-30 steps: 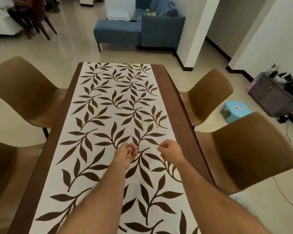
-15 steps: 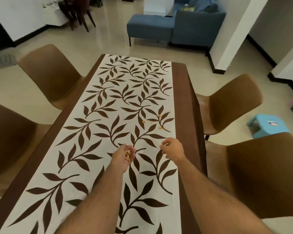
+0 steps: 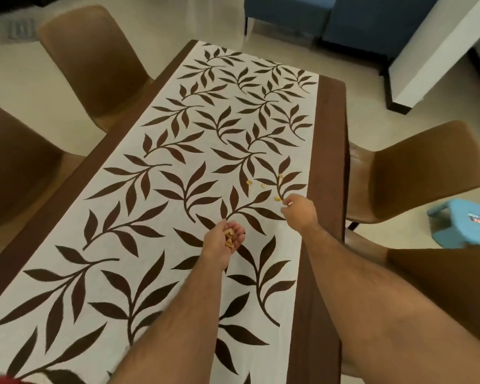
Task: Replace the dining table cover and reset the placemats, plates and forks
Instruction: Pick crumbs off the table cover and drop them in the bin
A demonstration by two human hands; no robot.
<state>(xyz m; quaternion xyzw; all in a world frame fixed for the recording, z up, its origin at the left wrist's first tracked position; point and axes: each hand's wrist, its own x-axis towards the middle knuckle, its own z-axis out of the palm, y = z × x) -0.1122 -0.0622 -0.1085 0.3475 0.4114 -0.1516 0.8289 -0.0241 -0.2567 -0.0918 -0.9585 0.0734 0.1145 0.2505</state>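
Note:
The table cover (image 3: 178, 151) is white with brown leaf sprigs and dark brown side bands, and it lies flat along the whole table. Several small yellow crumbs (image 3: 262, 185) are scattered on it right of centre. My left hand (image 3: 225, 245) is held palm up and cupped over the cover, with a few yellow crumbs (image 3: 229, 236) in it. My right hand (image 3: 299, 210) reaches to the near edge of the scattered crumbs with its fingertips drawn together just beside the nearest one. No placemats, plates or forks are in view.
Brown chairs stand round the table: far left (image 3: 94, 59), near left (image 3: 11, 167), far right (image 3: 416, 167) and near right (image 3: 441, 295). A blue stool (image 3: 466, 220) sits on the floor at right. Beyond are a blue sofa (image 3: 358, 18) and a white pillar (image 3: 432, 51).
My right hand has moved away from my left hand, forward and right to the scattered crumbs. My left hand still cups its crumbs. The camera has swung to the left.

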